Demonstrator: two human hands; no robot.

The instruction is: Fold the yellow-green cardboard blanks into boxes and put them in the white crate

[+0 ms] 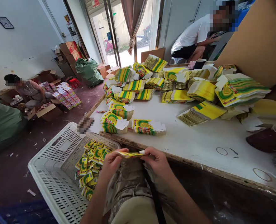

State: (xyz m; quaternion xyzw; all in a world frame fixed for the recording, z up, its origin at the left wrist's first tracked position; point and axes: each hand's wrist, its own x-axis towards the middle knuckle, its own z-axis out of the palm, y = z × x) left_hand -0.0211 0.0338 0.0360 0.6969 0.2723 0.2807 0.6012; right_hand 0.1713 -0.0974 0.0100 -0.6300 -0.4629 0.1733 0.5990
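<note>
A flat yellow-and-green printed carton [131, 154] is stretched between my two hands above my lap, seen nearly edge-on. My left hand [112, 161] pinches its left end between thumb and fingers. At the other end, my right hand [155, 160] grips a white flap. Just beyond, near the table's edge, lie small stacks of flat cartons [145, 127] of the same print. To my left a white plastic basket [38, 168] holds a heap of folded yellow cartons [91, 168].
Many bundled carton stacks [138, 85] cover the far side of the white table [166, 146]. Rubber bands [222, 151] lie on it at right. One person [194, 37] sits behind the table; another [32, 91] sits at far left near open boxes. A green sack [88, 71] stands by the door.
</note>
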